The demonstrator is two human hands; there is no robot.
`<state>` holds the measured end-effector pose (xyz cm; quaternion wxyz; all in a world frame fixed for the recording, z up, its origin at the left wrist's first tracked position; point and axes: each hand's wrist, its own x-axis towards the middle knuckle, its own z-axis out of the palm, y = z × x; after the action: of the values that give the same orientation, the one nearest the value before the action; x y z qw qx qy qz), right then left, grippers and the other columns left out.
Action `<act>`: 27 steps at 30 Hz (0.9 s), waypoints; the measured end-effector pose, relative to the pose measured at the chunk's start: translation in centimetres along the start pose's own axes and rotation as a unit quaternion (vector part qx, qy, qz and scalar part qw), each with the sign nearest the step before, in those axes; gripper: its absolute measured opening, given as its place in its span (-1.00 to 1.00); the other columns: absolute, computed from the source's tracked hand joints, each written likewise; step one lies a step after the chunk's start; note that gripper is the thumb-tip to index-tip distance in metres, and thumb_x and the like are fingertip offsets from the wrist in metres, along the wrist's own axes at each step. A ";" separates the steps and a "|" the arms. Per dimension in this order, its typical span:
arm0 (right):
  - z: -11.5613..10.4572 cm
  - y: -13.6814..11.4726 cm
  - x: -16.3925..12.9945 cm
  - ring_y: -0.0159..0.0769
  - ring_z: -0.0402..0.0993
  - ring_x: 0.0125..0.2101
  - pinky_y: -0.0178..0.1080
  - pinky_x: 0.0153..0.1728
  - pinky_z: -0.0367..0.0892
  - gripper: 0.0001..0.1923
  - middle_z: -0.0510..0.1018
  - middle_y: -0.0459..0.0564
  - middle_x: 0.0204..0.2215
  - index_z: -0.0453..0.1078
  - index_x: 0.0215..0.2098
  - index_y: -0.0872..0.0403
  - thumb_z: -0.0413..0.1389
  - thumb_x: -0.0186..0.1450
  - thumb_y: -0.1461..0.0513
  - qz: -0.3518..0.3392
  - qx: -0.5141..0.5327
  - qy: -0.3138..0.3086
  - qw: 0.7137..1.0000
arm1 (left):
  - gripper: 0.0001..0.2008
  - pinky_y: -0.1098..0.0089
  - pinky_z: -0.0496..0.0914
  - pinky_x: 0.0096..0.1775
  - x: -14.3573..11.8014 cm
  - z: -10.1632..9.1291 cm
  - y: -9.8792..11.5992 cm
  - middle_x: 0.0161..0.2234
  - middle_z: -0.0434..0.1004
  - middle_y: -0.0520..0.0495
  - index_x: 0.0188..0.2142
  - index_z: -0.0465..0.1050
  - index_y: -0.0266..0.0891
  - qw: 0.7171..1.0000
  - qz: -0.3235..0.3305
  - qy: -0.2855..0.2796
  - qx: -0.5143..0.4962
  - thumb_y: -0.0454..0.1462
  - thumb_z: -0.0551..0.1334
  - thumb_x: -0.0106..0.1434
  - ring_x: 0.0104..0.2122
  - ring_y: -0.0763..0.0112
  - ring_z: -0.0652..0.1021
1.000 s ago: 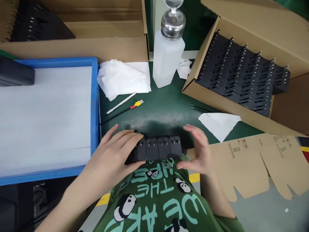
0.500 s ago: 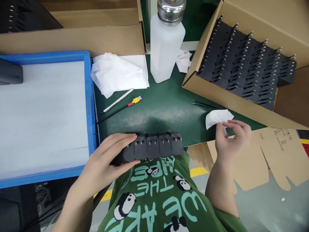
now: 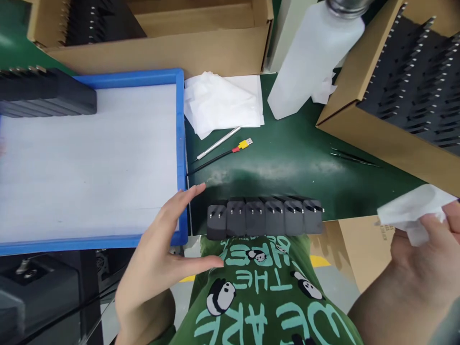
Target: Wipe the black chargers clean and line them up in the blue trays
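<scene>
A row of several black plug adapters (image 3: 255,223) stands at the near table edge, their metal prongs pointing up and away from me. Just left of the row, my left hand (image 3: 165,244) is open, thumb and fingers spread wide, apart from the adapters. At the far right, my right hand (image 3: 431,244) pinches a crumpled white wipe (image 3: 409,203); part of that hand runs out of view. Above the row lie a silver pen-like tool (image 3: 219,143) and a black USB cable (image 3: 224,155) with a yellow and red end.
On the left is a blue-rimmed tray (image 3: 182,158) with more black adapters (image 3: 50,93) at its back. White wipes (image 3: 224,103), a white bottle (image 3: 312,57) and tweezers (image 3: 354,158) lie beyond. A cardboard box (image 3: 395,129) of adapters stands right, another box (image 3: 201,55) at the back.
My left hand has let go of the adapter row and opened beside it. My right hand has moved right with the wipe. The view has shifted left.
</scene>
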<state>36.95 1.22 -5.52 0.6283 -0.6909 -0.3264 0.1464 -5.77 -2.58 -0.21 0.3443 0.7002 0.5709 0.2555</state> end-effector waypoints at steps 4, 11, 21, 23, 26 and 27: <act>-0.4 -0.3 -0.3 -0.24 0.25 -0.41 -0.07 -0.38 0.08 -0.73 0.37 -0.01 -0.38 0.32 -0.56 0.01 0.29 -0.21 0.24 0.141 -0.008 -0.084 0.986 | -0.01 0.11 0.37 0.24 -1.0 -0.8 -1.2 0.33 0.32 -0.08 0.44 -0.11 0.12 0.999 -0.004 -0.013 0.048 -0.07 0.45 0.18 0.30 0.03 0.36; -1.7 1.3 0.2 -0.03 0.39 -0.16 -0.04 -0.37 0.25 -0.54 0.35 0.02 -0.24 0.21 -0.40 -0.05 0.36 -0.13 0.10 0.110 -0.015 -0.086 0.990 | -0.18 0.00 0.29 0.31 0.9 0.2 -1.5 0.26 0.42 -0.10 0.42 -0.06 0.03 0.994 0.064 -0.060 0.063 -0.05 0.33 0.32 0.27 0.06 0.41; -2.8 2.2 0.7 0.05 0.31 0.22 0.06 -0.05 0.41 -0.62 0.45 0.00 -0.01 0.30 -0.35 -0.03 0.31 -0.11 0.29 0.160 -0.006 -0.046 0.986 | -0.14 0.07 0.48 0.17 0.5 -0.5 -1.8 0.23 0.44 0.05 0.41 -0.01 0.18 1.000 0.026 -0.002 0.011 -0.02 0.40 0.24 0.20 0.03 0.47; -2.7 2.4 0.8 -0.01 0.29 0.26 0.07 0.07 0.36 -0.70 0.49 -0.02 -0.02 0.35 -0.34 -0.02 0.27 -0.05 0.29 0.165 0.007 -0.059 0.985 | -0.15 0.09 0.49 0.16 0.0 -0.8 -2.0 0.22 0.45 0.08 0.39 0.04 0.20 1.000 0.013 0.003 0.003 -0.01 0.41 0.22 0.19 0.04 0.48; -2.2 2.4 0.9 0.03 0.39 0.20 0.16 0.12 0.32 -0.84 0.56 0.04 -0.13 0.43 -0.34 0.01 0.18 0.06 0.26 0.177 0.024 -0.099 0.979 | -0.15 0.08 0.46 0.18 -0.3 -1.1 -2.2 0.22 0.45 0.11 0.40 0.01 0.24 1.000 0.004 0.018 0.000 -0.01 0.40 0.23 0.20 0.06 0.47; -2.1 2.4 1.0 0.07 0.43 0.16 0.20 0.10 0.33 -0.88 0.58 0.07 -0.16 0.45 -0.35 0.02 0.16 0.09 0.26 0.180 0.028 -0.110 0.977 | -0.15 0.08 0.46 0.19 -0.3 -1.2 -2.3 0.22 0.44 0.11 0.40 0.00 0.24 1.000 0.004 0.021 0.002 -0.02 0.40 0.24 0.21 0.06 0.46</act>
<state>39.57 0.26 -7.24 0.5707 -0.7000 -0.2597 0.3418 -8.19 -2.42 -1.26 0.3303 0.6974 0.5758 0.2701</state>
